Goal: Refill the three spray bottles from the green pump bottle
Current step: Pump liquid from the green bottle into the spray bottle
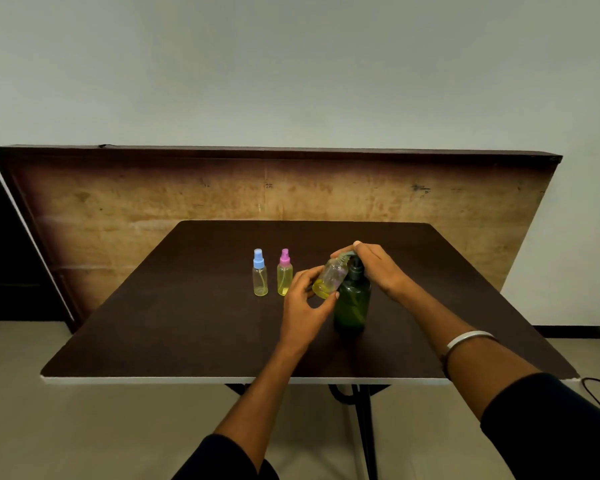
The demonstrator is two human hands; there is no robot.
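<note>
Left hand point(303, 299): its fingers point(309, 273) are curled around the uncapped spray bottle point(330, 277) and hold it tilted, with the open neck pointing up and to the right, toward the pump head.
Uncapped spray bottle: clear, with yellow liquid collected in its lower end; it is lifted off the surface, just left of the green pump bottle point(352, 303) and touching or almost touching it.
Right hand point(374, 265): it rests on top of the pump head, fingers bent over it; I cannot tell how hard it presses. A silver bangle point(465, 341) is on this forearm.
Green pump bottle: dark green, upright on the surface point(187, 323), right of centre, nearer to the person than the two capped bottles.
Blue-capped spray bottle point(260, 273): upright, farthest left of the row, with a little yellow liquid at the bottom.
Pink-capped spray bottle point(284, 273): upright, just right of the blue one, apart from it, and just beside the left hand; it has more yellow liquid.
Surface: dark brown, with a pale near edge.
Background: a worn wooden board point(274, 188) leans against the wall behind.
</note>
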